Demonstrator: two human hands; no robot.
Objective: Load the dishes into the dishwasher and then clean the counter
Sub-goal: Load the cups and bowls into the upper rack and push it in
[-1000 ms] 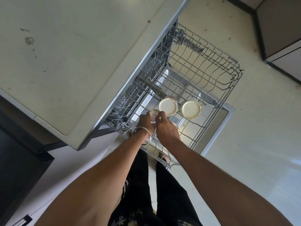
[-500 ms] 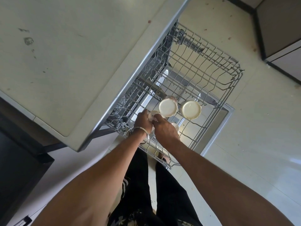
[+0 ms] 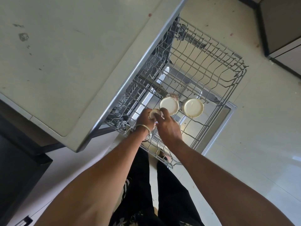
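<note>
Both arms bare, no sleeves. Thin silver bangle (image 3: 143, 128) on the left wrist, plus black trousers (image 3: 140, 185) with some white stripes on the left leg.

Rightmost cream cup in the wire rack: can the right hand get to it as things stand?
Probably yes. The round cream upturned cup sits open-topped in the grey wire dishwasher rack, just beyond the right hand, with nothing between them. But that hand is busy on a small pale cup.
</note>
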